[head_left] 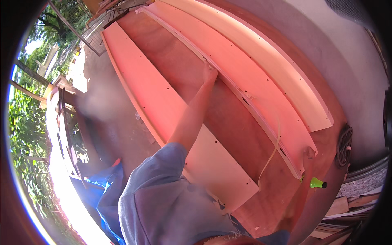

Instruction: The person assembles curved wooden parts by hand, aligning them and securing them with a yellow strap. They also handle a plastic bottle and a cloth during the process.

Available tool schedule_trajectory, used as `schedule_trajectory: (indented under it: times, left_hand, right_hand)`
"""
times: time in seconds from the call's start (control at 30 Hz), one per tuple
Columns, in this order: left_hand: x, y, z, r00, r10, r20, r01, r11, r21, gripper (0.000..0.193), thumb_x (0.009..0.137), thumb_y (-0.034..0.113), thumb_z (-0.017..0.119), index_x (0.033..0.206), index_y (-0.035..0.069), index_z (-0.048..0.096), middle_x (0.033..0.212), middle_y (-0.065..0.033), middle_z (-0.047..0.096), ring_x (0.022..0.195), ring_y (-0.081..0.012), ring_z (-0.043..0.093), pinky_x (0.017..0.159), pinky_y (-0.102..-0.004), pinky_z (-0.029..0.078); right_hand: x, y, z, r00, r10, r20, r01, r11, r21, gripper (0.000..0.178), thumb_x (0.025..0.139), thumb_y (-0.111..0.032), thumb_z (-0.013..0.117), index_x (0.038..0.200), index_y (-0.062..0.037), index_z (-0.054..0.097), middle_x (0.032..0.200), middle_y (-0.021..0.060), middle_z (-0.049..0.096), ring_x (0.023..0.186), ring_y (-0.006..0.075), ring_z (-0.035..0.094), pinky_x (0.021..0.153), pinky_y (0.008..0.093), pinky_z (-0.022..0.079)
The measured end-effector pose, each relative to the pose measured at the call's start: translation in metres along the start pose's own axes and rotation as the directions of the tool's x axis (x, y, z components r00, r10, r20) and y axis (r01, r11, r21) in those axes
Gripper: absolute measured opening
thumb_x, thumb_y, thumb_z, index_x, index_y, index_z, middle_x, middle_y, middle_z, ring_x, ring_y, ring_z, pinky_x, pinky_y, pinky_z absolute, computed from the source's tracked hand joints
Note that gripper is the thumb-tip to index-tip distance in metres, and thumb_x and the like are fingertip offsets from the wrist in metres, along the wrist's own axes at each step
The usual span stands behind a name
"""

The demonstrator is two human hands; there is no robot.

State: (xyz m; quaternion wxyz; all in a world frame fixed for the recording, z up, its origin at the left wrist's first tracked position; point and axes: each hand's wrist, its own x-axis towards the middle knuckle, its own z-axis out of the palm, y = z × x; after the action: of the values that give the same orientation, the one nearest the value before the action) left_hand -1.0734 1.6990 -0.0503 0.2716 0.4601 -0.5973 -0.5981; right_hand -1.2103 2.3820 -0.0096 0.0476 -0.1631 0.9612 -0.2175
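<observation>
Several long, pale panels with small drilled holes lie on a brown wooden table; they look pinkish in this light. My left arm reaches over the near-left panel (151,85). My left hand (210,73) is closed at the long edge of the middle panel (253,77), its fingertips partly hidden. At that same panel's near right corner, my right hand (309,156) is closed around the end. A thin, pale strip (277,143) curls up from the middle panel's edge and hangs toward the near-left panel. Beside my right forearm lies a bright green object with a black end (317,183), partly covered by the arm.
Another panel (294,81) lies along the right. The brown tabletop (228,110) shows between panels. A dark coil (344,146) sits at the table's right edge, above stacked offcuts (347,206). Blue sheeting (102,183) is at lower left, with greenery (28,134) beyond.
</observation>
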Motion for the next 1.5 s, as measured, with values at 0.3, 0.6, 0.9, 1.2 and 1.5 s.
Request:
schedule_trajectory:
  times: [0.3,0.6,0.9,1.2,1.5]
  left_hand:
    - [0.028,0.004,0.007,0.892,0.449,-0.056,-0.271,0.629,0.729,0.068,0.09,0.03,0.066,0.145,-0.003,0.044,0.102,-0.0252,0.067,0.09,-0.037,0.07,0.076,-0.046,0.06]
    - [-0.01,0.038,0.049,0.872,0.08,-0.483,0.112,0.928,0.355,0.067,0.089,0.032,0.07,0.131,-0.011,0.041,0.13,-0.0314,0.051,0.121,-0.0446,0.054,0.1,-0.0513,0.05]
    - [-0.004,0.024,0.048,0.859,0.225,-0.459,-0.032,0.92,0.391,0.039,0.093,0.018,0.057,0.122,-0.007,0.047,0.123,-0.0297,0.056,0.114,-0.0452,0.057,0.095,-0.0533,0.05]
    - [-0.021,0.013,0.019,0.873,0.261,-0.411,-0.054,0.891,0.451,0.041,0.094,0.019,0.057,0.125,-0.007,0.047,0.129,-0.0268,0.054,0.12,-0.0441,0.053,0.097,-0.0572,0.045]
    - [-0.053,0.104,0.006,0.555,0.749,-0.362,-0.64,0.662,0.389,0.061,0.095,0.017,0.059,0.15,0.001,0.038,0.156,-0.0306,0.03,0.142,-0.0527,0.03,0.114,-0.0598,0.031]
  right_hand:
    - [0.022,0.003,-0.016,0.999,0.011,-0.032,-0.021,0.95,-0.311,0.048,0.099,-0.031,0.059,0.136,-0.0018,0.06,0.14,0.0211,0.058,0.128,0.0382,0.056,0.111,0.0465,0.042]
    - [0.106,0.09,-0.006,0.921,0.372,-0.112,-0.372,0.928,0.018,0.077,0.103,-0.061,0.04,0.147,0.0006,0.052,0.15,0.0255,0.051,0.143,0.0384,0.043,0.121,0.0436,0.029]
    - [0.09,0.126,0.006,0.756,0.644,-0.116,-0.65,0.759,-0.023,0.063,0.1,-0.051,0.045,0.133,0.0019,0.058,0.13,0.0248,0.059,0.123,0.0374,0.053,0.11,0.0415,0.038]
    - [0.04,0.115,-0.022,0.769,0.47,-0.434,-0.323,0.871,0.37,0.046,0.097,-0.034,0.05,0.119,0.0045,0.06,0.115,0.0206,0.061,0.106,0.0334,0.057,0.096,0.0405,0.044]
    - [-0.057,-0.019,-0.056,0.429,0.542,-0.723,-0.096,0.823,0.56,0.032,0.094,-0.02,0.051,0.114,0.0036,0.06,0.105,0.0176,0.062,0.094,0.0295,0.059,0.086,0.0409,0.048]
